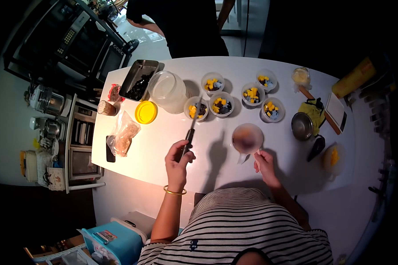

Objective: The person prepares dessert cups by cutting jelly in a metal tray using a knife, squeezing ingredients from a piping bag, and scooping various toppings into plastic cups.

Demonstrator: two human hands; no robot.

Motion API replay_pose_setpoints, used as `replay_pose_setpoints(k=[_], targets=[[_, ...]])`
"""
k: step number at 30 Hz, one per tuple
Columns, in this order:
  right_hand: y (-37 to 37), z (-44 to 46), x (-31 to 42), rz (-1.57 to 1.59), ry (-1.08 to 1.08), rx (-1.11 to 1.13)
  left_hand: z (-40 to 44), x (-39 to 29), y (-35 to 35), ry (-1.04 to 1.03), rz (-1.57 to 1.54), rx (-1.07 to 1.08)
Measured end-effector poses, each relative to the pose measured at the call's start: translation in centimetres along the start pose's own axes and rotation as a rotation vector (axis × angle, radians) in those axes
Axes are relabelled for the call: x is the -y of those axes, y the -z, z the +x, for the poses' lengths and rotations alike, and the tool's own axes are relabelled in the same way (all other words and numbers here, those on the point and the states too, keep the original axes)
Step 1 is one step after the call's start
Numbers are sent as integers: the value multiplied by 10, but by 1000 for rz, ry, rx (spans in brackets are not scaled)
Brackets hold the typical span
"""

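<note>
My left hand (177,161) is closed around the black handle of a knife (189,138), its narrow blade pointing away from me over the table. In my right hand (265,167) is the handle of a pale measuring jug (247,137) with a spout, held up above the tabletop; something brownish purple shows inside it. Beyond both hands stand several clear plastic cups (220,105) with yellow cubes, dark pieces and pale bluish bits. The blade tip overlaps one cup (196,109) in this view; whether they touch I cannot tell.
On the white table's left are a large clear jar (167,93), a metal tray (140,81) with dark jelly-like pieces, a yellow lid (146,112) and a plastic bag (126,133). To the right sit a steel bowl (301,126) and yellow-green cloth (313,112). A person (177,28) stands across the table.
</note>
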State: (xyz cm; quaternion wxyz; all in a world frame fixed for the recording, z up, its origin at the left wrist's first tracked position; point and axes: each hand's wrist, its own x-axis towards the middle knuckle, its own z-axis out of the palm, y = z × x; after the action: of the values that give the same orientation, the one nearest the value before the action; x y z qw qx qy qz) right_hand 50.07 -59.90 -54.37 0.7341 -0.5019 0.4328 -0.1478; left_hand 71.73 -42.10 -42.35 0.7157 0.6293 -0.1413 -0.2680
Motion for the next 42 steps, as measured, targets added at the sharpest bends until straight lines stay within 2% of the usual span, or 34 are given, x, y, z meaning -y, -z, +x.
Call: replay_pose_setpoints(k=[3,5,7,9,11,13,15,19,22,26,29,31,33,36,37,38,40,41,42], targets=[[-1,-1,3,10,-6,-9,5,-8,8,-126,145,55],[-2,-2,5,32,-10,-11,12,-2,19,-108,175,75],[-1,1,4,13,-23,-5,19,3,23,-212,288,93],[0,3,5,-7,-40,-7,24,-5,21,-235,272,93],[0,2,7,-4,-67,-11,27,2,25,-268,317,11],[1,3,5,-4,-61,-13,32,3,21,-416,443,-74],[2,5,6,2,-49,-16,34,-3,5,-342,313,-114],[6,10,6,13,-92,-7,47,0,-16,-459,576,61],[5,16,4,31,-97,-1,56,2,-28,-607,701,105],[8,18,-1,46,-115,5,59,-7,-16,-621,723,-34],[11,22,-9,28,-85,14,58,-14,2,-629,672,-224],[12,21,-12,17,-88,25,55,-11,14,-578,531,-299],[10,22,-15,7,-85,23,53,-14,22,-576,538,-350],[7,22,-14,-28,-82,-9,42,-4,35,-646,706,-449],[3,21,-10,-90,-93,-7,32,2,40,-742,907,-432],[3,17,-7,-148,-104,-26,18,13,43,-702,946,-375],[10,11,-15,-200,28,40,-9,47,51,-610,1006,-187],[3,9,-12,-147,-50,-26,-18,66,57,-568,1048,-85],[7,12,-18,-144,-63,3,-25,77,58,-467,1122,2]])
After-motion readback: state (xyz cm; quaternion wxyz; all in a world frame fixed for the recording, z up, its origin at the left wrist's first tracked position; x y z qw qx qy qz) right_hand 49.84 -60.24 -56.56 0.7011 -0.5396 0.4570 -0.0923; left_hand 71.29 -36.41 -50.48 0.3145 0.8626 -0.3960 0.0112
